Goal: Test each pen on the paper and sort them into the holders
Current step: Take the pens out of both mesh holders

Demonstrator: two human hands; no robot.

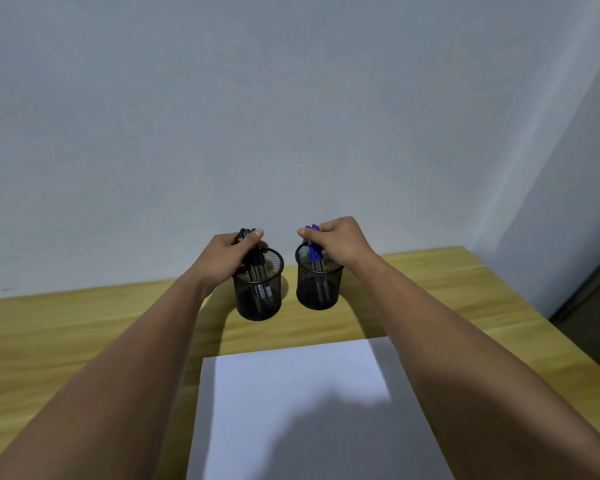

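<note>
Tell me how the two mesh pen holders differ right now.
The left holder holds black-capped pens, gripped by the left hand; the right holder holds blue-capped pens, gripped by the right hand. The left holder sits nearer the paper. Both are black mesh cylinders, upright on the wooden table.

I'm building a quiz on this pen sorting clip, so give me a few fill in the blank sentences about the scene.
1. The left hand grips the pens with ____ caps.
2. The right hand grips the pens with ____ caps.
3. Both mesh holders stand on the ____ table.
4. The sheet of paper lies ____ the camera than the holders.

Missing words: black; blue; wooden; nearer
</note>
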